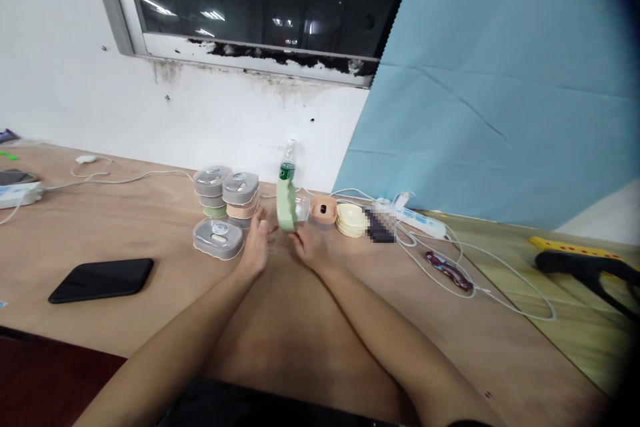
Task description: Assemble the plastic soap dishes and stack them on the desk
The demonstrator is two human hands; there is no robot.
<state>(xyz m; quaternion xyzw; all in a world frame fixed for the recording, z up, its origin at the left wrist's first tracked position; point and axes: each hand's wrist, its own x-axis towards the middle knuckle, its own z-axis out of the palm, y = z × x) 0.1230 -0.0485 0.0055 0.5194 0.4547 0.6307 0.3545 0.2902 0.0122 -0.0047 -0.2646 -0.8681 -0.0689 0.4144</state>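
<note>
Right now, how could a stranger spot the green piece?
Find the dark window and look below it to the clear bottle. The green piece is just in front of that bottle, at the right hand. It stands upright, while the yellow stack farther right lies flat.

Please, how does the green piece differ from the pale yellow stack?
The green piece is upright, while the pale yellow stack lies flat. The green piece looks single; the pale yellow stack has several layers. The green piece is at the right hand's fingers; the stack is untouched. Both have pale colours.
</note>
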